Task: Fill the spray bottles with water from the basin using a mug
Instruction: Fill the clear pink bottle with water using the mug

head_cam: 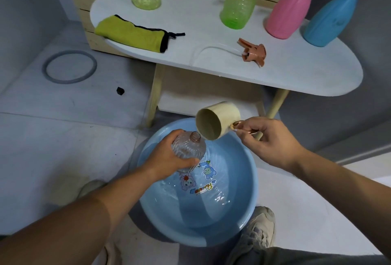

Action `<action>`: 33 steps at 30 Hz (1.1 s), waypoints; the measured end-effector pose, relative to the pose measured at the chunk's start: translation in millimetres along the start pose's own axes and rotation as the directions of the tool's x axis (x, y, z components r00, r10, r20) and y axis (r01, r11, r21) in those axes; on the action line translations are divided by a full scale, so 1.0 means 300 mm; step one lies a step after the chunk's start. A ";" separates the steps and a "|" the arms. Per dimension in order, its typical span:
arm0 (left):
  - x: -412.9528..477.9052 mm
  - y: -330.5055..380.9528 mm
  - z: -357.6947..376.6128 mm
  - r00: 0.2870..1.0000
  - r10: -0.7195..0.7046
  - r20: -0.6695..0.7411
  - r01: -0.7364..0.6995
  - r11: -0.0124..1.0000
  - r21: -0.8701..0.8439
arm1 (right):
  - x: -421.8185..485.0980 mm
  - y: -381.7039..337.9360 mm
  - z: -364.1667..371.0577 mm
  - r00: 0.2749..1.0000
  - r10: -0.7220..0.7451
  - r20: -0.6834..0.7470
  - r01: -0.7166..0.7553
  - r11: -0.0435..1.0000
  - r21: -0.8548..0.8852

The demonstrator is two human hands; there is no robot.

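Pouring now: my right hand (268, 144) pinches the mug (215, 120) handle, tipped toward the bottle (188, 147) my left hand (167, 159) grips over the basin (241, 216), so spills drop back in.

Left hand (169, 156) grips a clear ribbed bottle (189, 148), cap off, above the blue basin (243, 201) of water. Right hand (268, 141) holds a cream mug (215, 122) by its handle, tipped with its rim at the bottle's neck. On the white counter (296, 74): four bottles, a yellow cloth (131, 33), a detached spray head (254, 52).
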State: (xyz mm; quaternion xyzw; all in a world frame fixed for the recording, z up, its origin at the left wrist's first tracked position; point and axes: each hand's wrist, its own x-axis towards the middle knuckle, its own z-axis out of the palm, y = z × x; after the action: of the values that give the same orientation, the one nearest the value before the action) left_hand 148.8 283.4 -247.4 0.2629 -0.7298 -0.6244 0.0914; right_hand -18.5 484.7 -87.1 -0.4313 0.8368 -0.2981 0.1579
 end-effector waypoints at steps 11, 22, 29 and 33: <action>-0.001 -0.012 -0.004 1.000 0.005 -0.008 -0.005 0.999 0.038 | 0.034 0.026 0.045 0.988 0.152 -0.020 -0.140 0.951 0.277; -0.012 -0.015 -0.021 0.999 -0.028 -0.034 0.030 0.998 0.060 | 0.070 0.241 0.247 0.774 0.581 0.253 -0.625 0.633 0.457; -0.019 0.037 -0.038 0.998 -0.030 -0.052 0.034 0.996 0.083 | 0.030 0.343 0.437 0.722 0.622 0.301 -0.678 0.723 0.132; -0.013 0.098 -0.052 0.999 -0.002 -0.052 0.006 0.997 0.079 | 0.041 0.345 0.455 0.722 0.597 0.349 -0.672 0.726 0.148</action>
State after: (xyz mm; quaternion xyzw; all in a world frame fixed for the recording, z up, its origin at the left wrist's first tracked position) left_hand 151.3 274.4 -215.2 0.2839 -0.7509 -0.5881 0.0987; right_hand -19.2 471.9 -258.5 -0.1276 0.8556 -0.2701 0.4226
